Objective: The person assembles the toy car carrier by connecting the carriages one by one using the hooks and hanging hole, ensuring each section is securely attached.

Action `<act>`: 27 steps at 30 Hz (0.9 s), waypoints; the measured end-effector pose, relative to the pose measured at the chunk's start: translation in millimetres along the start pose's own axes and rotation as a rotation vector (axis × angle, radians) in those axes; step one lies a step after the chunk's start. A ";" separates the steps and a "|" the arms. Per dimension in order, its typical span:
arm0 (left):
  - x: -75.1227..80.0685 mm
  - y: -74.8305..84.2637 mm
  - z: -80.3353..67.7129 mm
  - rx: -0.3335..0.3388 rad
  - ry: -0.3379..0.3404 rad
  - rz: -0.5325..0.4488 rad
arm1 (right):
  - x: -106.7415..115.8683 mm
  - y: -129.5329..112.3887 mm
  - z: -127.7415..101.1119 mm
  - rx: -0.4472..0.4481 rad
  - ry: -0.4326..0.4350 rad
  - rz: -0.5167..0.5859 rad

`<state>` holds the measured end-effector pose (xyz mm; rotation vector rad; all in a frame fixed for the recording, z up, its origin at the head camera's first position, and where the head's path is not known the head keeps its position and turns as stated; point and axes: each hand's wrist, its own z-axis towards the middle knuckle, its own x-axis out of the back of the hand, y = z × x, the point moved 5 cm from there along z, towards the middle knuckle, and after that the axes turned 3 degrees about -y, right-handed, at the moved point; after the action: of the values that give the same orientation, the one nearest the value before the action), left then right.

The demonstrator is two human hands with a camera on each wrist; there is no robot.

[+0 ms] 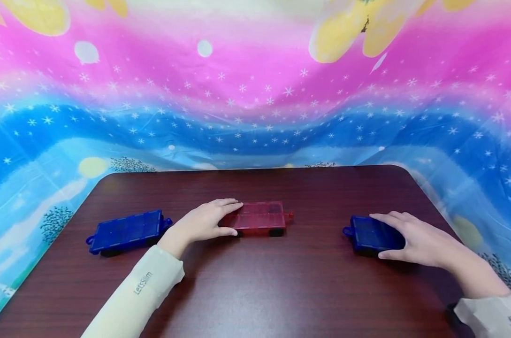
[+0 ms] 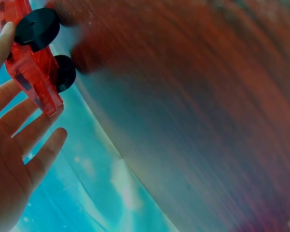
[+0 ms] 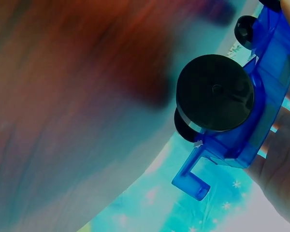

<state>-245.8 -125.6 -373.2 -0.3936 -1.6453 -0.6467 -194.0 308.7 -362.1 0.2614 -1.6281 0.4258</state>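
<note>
In the head view my left hand (image 1: 202,221) holds the left end of a translucent red toy car base (image 1: 263,217), thumb on the near side and fingers on the far side. Two of its black wheels (image 2: 37,29) show in the left wrist view. My right hand (image 1: 426,241) grips a blue toy car base (image 1: 375,233) on the right of the table, its loop facing left. In the right wrist view a large black wheel (image 3: 215,93) and a bent blue hitch arm (image 3: 191,179) show. My palm hides part of each base.
Another blue toy car base (image 1: 126,231) stands at the left, beside my left wrist, a loop at one end and a peg at the other. The dark wood table (image 1: 255,286) has rounded back corners. A colourful patterned cloth (image 1: 255,94) hangs behind it and along its sides.
</note>
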 end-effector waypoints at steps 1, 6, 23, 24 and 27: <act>0.1 0.2 0.3 -0.003 0.001 -0.001 | 0.3 -1.1 0.6 0.003 0.001 0.000; 0.6 1.7 1.7 -0.012 0.005 0.002 | 1.4 -8.1 4.3 0.013 -0.006 0.010; -0.3 2.6 2.7 -0.004 0.000 0.002 | 0.9 -33.9 29.6 0.048 -0.001 0.007; -0.3 2.6 2.8 -0.005 0.000 0.003 | 0.6 -34.9 31.1 0.049 0.000 0.007; -0.3 2.8 3.6 -0.005 -0.001 0.003 | 0.3 -37.7 35.7 0.054 0.009 0.008</act>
<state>-247.0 -121.2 -373.3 -0.4002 -1.6441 -0.6484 -210.7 259.6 -359.5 0.2938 -1.6109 0.4771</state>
